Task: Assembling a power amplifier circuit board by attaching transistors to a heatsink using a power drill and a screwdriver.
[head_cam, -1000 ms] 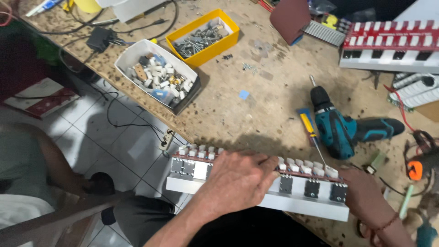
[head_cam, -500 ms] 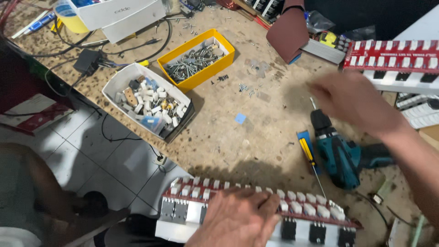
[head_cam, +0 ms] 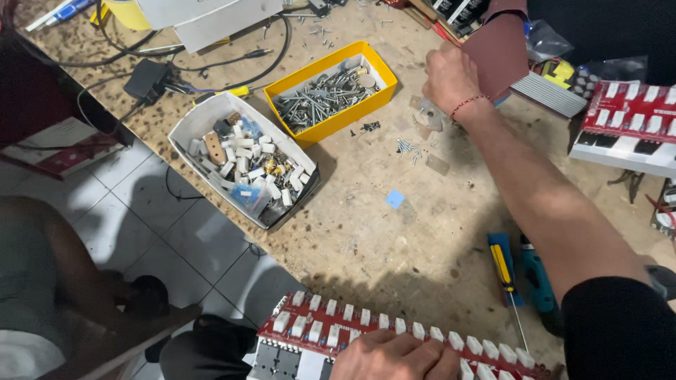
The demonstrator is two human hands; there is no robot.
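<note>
My left hand (head_cam: 394,355) presses down on a red and white row of keyboard keys (head_cam: 317,324) at the table's near edge, fingers curled over it. My right hand (head_cam: 447,74) reaches across the table to the far side, just right of a yellow tray of screws (head_cam: 338,123). Its fingers are curled above small clear plastic pieces (head_cam: 426,112); whether it holds anything is hidden. A few loose screws (head_cam: 407,146) lie just below it.
A white tray of small parts (head_cam: 204,116) sits left of the yellow one. Under my right forearm are a yellow-and-blue screwdriver (head_cam: 501,267) and a teal drill (head_cam: 539,281). Another key assembly (head_cam: 627,127) is far right. Tiled floor (head_cam: 176,232) lies beyond the table's left edge.
My right hand left the key row, passed over the drill and stretched out to the spot beside the yellow tray. My left hand stayed on the keys. The view shifted forward.
</note>
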